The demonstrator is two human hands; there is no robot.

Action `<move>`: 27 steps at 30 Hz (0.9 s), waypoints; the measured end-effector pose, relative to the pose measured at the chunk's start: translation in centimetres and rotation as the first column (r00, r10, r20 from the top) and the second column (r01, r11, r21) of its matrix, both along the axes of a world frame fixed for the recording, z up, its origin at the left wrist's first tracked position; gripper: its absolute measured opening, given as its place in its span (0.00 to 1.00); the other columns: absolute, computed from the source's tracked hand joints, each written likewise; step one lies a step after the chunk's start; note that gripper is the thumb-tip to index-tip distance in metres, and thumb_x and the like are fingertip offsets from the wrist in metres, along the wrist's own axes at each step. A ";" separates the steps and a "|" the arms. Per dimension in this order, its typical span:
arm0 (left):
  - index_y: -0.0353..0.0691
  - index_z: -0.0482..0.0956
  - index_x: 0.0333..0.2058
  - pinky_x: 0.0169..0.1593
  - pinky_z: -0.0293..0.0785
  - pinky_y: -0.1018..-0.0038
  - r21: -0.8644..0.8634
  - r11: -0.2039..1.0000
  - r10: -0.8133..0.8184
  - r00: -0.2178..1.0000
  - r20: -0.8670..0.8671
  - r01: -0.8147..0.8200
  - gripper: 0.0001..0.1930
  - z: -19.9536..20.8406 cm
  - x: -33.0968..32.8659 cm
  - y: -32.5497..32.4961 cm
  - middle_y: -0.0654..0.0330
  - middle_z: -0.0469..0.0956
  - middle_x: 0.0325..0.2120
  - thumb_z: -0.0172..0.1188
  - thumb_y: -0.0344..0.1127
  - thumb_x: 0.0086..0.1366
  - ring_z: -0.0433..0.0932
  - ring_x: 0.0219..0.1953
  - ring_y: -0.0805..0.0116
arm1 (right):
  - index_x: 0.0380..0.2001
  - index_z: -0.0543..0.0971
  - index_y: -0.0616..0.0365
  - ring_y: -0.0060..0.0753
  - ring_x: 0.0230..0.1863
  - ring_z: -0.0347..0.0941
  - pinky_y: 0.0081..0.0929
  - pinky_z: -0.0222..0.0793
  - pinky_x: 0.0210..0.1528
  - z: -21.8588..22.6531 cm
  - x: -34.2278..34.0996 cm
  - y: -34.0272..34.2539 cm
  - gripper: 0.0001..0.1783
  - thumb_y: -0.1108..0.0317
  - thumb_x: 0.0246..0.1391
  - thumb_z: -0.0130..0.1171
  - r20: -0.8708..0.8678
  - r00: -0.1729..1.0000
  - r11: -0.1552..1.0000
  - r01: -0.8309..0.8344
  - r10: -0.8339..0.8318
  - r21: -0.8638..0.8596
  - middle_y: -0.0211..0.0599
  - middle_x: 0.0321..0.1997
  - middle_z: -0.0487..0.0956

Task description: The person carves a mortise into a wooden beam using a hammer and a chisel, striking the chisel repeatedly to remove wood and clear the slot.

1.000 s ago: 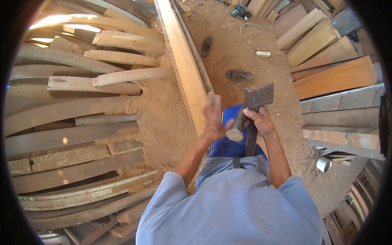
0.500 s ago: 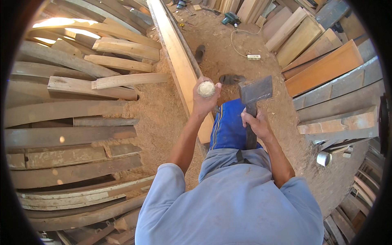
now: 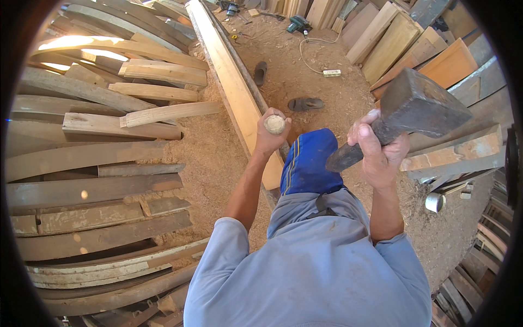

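My left hand [image 3: 267, 143] is closed around an upright tool with a round, pale wooden handle end [image 3: 274, 124]. Its lower part is hidden beneath the fist, which is over the long light plank [image 3: 231, 76]. On the right, my right hand [image 3: 381, 155] grips the shaft of a dark wooden mallet [image 3: 427, 103]. The mallet is raised, tilted, its blocky head up and to the right, well apart from the round handle end. Below the mallet's butt is my leg in blue shorts [image 3: 308, 163].
Stacked beams [image 3: 92, 185] crowd the left; boards [image 3: 392, 49] lean at the right. Sandals [image 3: 305, 104] lie on the shaving-covered floor. Farther off are a green power tool [image 3: 298, 24] and a white power strip [image 3: 332, 73] with its cord. A round tin [image 3: 435, 202] is at the right.
My right hand has lifted the mallet up and to the right, nearer to me, tilting its head outward. The left hand keeps its hold on the round handle, almost unmoved.
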State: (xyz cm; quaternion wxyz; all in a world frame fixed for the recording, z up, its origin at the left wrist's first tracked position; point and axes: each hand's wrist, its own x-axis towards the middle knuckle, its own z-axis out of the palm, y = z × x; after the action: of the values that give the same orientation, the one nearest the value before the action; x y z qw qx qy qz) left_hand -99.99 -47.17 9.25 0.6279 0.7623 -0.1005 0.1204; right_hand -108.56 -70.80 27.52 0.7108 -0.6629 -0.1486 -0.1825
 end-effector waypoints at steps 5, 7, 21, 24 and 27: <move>0.39 0.74 0.32 0.38 0.73 0.76 -0.002 1.000 0.011 1.000 -0.025 -0.011 0.08 -0.4 -0.2 0.1 0.64 0.76 0.26 0.68 0.26 0.61 0.74 0.31 0.76 | 0.42 0.74 0.62 0.25 0.28 0.74 0.29 0.73 0.33 -0.2 -0.3 -0.5 0.06 0.75 0.63 0.58 0.062 0.998 1.000 0.027 -0.027 -0.004 0.37 0.28 0.78; 0.39 0.75 0.32 0.38 0.73 0.75 -0.021 0.999 0.030 0.998 -0.052 -0.032 0.07 -0.4 -1.2 -0.3 0.64 0.77 0.27 0.67 0.26 0.61 0.75 0.31 0.76 | 0.42 0.74 0.62 0.25 0.29 0.75 0.30 0.74 0.34 -0.1 -0.5 -0.3 0.06 0.75 0.63 0.59 0.052 0.997 0.998 0.058 -0.057 -0.016 0.37 0.28 0.78; 0.39 0.77 0.33 0.38 0.73 0.75 -0.180 0.983 -0.058 0.994 -0.092 0.040 0.05 1.0 -1.6 1.3 0.65 0.77 0.27 0.63 0.21 0.61 0.76 0.32 0.76 | 0.35 0.79 0.59 0.18 0.29 0.74 0.21 0.71 0.32 -0.4 1.7 5.2 0.06 0.79 0.55 0.66 0.132 0.989 0.973 0.091 -0.063 -0.213 0.30 0.31 0.80; 0.39 0.77 0.34 0.35 0.73 0.77 -0.106 0.992 -0.085 0.993 -0.086 0.075 0.05 0.4 -1.0 1.9 0.65 0.77 0.27 0.63 0.22 0.63 0.76 0.29 0.77 | 0.38 0.78 0.60 0.20 0.28 0.74 0.22 0.71 0.31 1.4 1.2 4.5 0.09 0.80 0.55 0.65 0.090 0.992 0.994 0.091 -0.086 -0.052 0.31 0.31 0.79; 0.39 0.76 0.37 0.29 0.73 0.79 -0.046 0.995 -0.090 0.995 -0.041 0.088 0.05 -1.1 -1.5 2.1 0.66 0.77 0.27 0.61 0.23 0.64 0.76 0.25 0.78 | 0.39 0.75 0.61 0.22 0.29 0.75 0.24 0.72 0.31 2.3 1.1 3.6 0.10 0.81 0.56 0.63 0.157 0.976 0.989 0.147 -0.150 0.029 0.33 0.30 0.79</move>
State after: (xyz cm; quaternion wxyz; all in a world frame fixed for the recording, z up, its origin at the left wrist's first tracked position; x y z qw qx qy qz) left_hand -101.46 -45.11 8.19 0.6513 0.7455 -0.1181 0.0778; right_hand -107.43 -67.23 29.83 0.6869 -0.6492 -0.1533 -0.2886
